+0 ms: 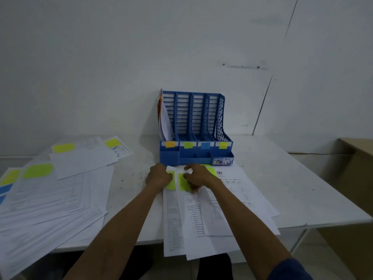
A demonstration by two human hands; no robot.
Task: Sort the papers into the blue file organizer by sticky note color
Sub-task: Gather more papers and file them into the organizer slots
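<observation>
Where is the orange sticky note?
In the head view, the orange sticky note sits on the front of the blue file organizer, at its left end, beside the green note and below the standing papers.

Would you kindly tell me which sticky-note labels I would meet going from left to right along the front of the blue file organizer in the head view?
Along the front of the blue file organizer: orange sticky note → green sticky note → blue sticky note → yellow sticky note.

Star emblem [219, 172] on sheet [252, 190] (print illegible).
</observation>
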